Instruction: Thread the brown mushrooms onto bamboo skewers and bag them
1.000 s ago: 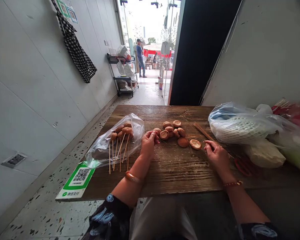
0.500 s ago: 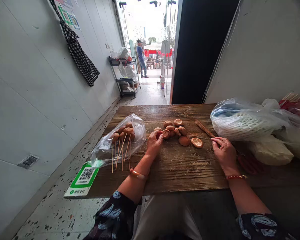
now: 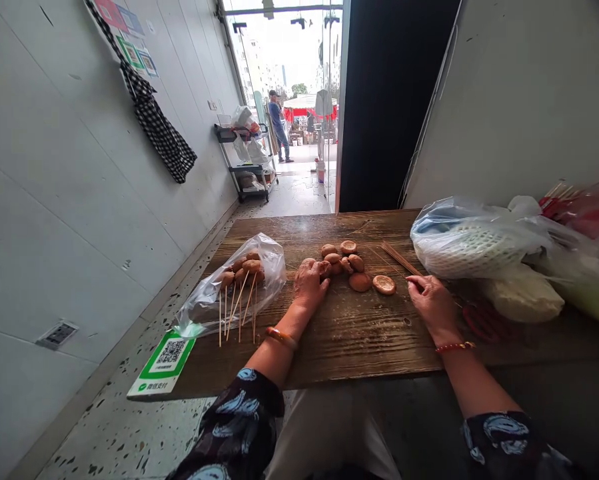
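Note:
Brown mushroom caps [image 3: 360, 282] lie in a loose cluster mid-table, one turned gill side up [image 3: 384, 285]. At the cluster's left edge, my left hand [image 3: 310, 287] is closed around a mushroom [image 3: 324, 268], mostly covered by the fingers. My right hand [image 3: 432, 303] pinches the near end of thin wooden skewers [image 3: 398, 257]; how many are in the fingers is unclear. To the left, a clear plastic bag [image 3: 199, 310] bears mushrooms [image 3: 252, 265] threaded on skewers [image 3: 232, 313], whose bare ends point toward me.
Bulging plastic bags [image 3: 469, 243] crowd the right side of the wooden table [image 3: 339, 340], with a dark red-handled tool [image 3: 484, 320] beside them. A green QR code card [image 3: 164, 363] lies at the left front corner. Beyond are a cart [image 3: 249, 167] and a person [image 3: 278, 127] outside.
My left hand has turned over the mushroom it holds, its back now upward and fingers curled. My right hand stays at the skewers' near end. The whole view has shifted slightly.

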`<state>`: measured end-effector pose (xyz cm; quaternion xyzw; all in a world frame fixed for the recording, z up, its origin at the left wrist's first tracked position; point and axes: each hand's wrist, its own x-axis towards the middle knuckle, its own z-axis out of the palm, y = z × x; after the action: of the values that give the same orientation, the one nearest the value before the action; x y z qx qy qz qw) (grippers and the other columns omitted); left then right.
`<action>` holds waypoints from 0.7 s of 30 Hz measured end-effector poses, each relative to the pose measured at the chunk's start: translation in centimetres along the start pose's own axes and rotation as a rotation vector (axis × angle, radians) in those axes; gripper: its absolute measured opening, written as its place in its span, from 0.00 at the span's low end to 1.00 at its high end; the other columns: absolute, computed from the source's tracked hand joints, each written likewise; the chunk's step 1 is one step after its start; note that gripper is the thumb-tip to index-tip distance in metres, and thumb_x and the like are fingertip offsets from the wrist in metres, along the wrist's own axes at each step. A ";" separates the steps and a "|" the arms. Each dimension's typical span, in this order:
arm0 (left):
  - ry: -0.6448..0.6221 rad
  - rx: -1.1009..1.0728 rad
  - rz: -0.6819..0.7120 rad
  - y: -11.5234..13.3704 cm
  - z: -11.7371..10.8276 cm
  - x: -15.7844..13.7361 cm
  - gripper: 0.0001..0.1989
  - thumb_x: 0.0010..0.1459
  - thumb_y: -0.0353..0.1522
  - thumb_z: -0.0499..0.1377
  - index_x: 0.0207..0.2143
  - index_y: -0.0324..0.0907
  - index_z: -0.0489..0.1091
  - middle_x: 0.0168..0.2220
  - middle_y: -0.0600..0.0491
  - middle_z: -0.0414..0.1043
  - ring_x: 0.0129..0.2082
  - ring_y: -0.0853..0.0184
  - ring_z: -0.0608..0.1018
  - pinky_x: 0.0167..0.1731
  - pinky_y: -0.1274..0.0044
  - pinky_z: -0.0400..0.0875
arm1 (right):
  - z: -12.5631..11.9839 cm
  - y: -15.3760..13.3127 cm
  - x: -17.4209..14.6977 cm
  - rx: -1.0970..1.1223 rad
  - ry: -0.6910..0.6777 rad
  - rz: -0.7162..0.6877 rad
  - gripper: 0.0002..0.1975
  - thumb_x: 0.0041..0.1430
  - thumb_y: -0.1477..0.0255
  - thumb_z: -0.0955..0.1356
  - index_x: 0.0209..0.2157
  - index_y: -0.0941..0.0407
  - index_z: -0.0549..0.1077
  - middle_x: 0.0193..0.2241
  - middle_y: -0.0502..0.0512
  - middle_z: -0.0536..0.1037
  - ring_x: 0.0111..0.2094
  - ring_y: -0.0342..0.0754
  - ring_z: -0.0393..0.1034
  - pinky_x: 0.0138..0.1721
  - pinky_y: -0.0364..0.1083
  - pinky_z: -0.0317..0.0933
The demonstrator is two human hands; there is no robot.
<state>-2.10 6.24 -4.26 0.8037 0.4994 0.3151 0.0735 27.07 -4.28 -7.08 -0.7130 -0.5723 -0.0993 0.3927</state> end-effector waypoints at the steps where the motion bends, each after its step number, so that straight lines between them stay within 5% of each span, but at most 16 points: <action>1: -0.003 -0.014 0.002 0.0 0.1 0.1 0.14 0.51 0.29 0.61 0.42 0.42 0.68 0.47 0.46 0.68 0.49 0.57 0.68 0.50 0.67 0.62 | 0.0 0.0 0.0 0.001 -0.008 0.000 0.14 0.59 0.67 0.63 0.39 0.56 0.79 0.34 0.58 0.76 0.32 0.50 0.71 0.36 0.48 0.65; 7: 0.108 -0.585 -0.197 -0.3 0.1 0.6 0.06 0.45 0.27 0.61 0.27 0.42 0.67 0.36 0.50 0.69 0.43 0.60 0.70 0.49 0.68 0.62 | 0.0 -0.3 0.0 0.009 -0.003 0.008 0.14 0.59 0.66 0.64 0.38 0.56 0.79 0.34 0.59 0.77 0.32 0.50 0.71 0.35 0.48 0.64; 13: 0.146 -0.918 -0.334 -1.2 -0.7 -0.1 0.08 0.51 0.36 0.58 0.30 0.41 0.67 0.28 0.54 0.70 0.31 0.67 0.72 0.37 0.74 0.68 | 0.1 -0.3 0.3 0.025 0.041 0.014 0.14 0.58 0.66 0.64 0.36 0.56 0.80 0.36 0.61 0.76 0.37 0.53 0.70 0.41 0.51 0.64; 21: -0.149 -1.683 -0.414 -0.2 -2.3 -0.6 0.14 0.52 0.37 0.59 0.41 0.39 0.68 0.37 0.48 0.76 0.36 0.60 0.79 0.38 0.67 0.74 | -0.9 -1.8 0.4 0.082 0.080 0.032 0.14 0.61 0.66 0.63 0.38 0.56 0.77 0.35 0.60 0.77 0.36 0.53 0.71 0.40 0.51 0.64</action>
<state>-3.78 5.36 -2.84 0.3938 0.2304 0.5066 0.7316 25.87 -4.50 -5.47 -0.7008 -0.5484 -0.0981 0.4456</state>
